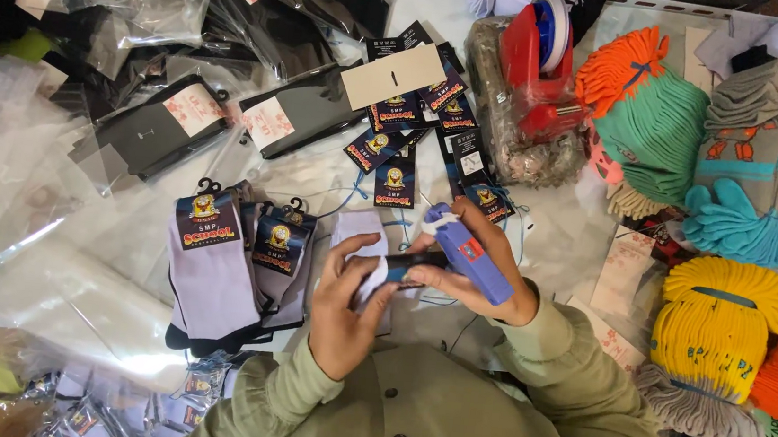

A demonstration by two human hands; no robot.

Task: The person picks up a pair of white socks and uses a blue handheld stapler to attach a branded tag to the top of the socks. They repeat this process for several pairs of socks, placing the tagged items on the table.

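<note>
Cellophane sleeves [35,241], clear and crinkled, fill the left of my view, with flat black packed socks [145,133] bearing pale paper labels above them. Next to the right I see a stack of pale lilac socks [212,278] topped with dark printed header cards on small black hooks. My left hand [343,304] sits near the middle, fingers curled shut around a folded white sock [372,279], pinching it at the top. Just beside it, touching the same sock, my right hand [484,270] is wrapped tight around a blue plastic tagging gun [464,252] with a red trigger patch, its nose pointing up and left. Loose dark header cards [396,143] lie scattered above the hands. Further right stands a red tape dispenser [532,66], and at the far right bundles of orange, teal, grey and yellow knitted gloves [721,326] are heaped together.
</note>
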